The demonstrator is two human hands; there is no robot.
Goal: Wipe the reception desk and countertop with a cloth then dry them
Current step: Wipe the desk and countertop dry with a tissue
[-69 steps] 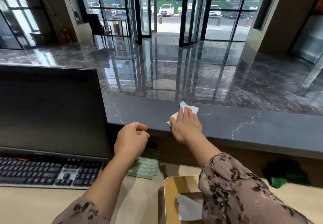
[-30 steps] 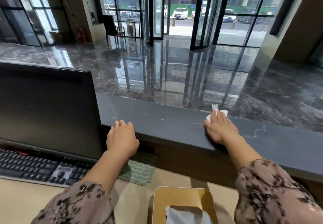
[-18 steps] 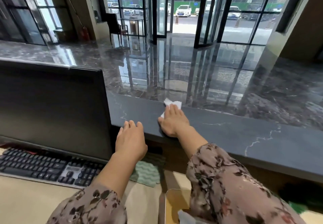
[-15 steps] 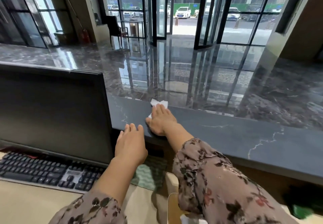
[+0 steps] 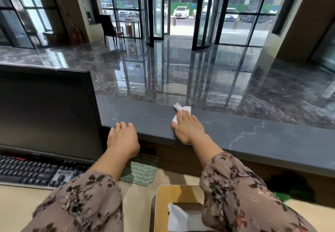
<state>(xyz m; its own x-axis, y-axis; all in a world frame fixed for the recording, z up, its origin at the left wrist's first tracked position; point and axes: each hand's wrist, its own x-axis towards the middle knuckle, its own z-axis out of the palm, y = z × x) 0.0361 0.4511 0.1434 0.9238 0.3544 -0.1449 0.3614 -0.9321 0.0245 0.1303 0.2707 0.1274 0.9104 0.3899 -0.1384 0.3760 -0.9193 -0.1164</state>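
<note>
The tissue [image 5: 182, 109] is thin and only partly under my fingers. I judge it could bunch up or slip off the far edge of the tabletop [image 5: 253, 137] if I press unevenly, leaving streaks. My right hand [image 5: 187, 126] lies flat and open on it, the tissue poking out beyond the fingertips. My left hand [image 5: 123, 135] rests open on the near edge, well apart from the tissue.

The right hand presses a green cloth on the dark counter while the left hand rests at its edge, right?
Not green: the head view shows the right hand pressing a white tissue on the dark counter; the left hand rests at its edge.
</note>
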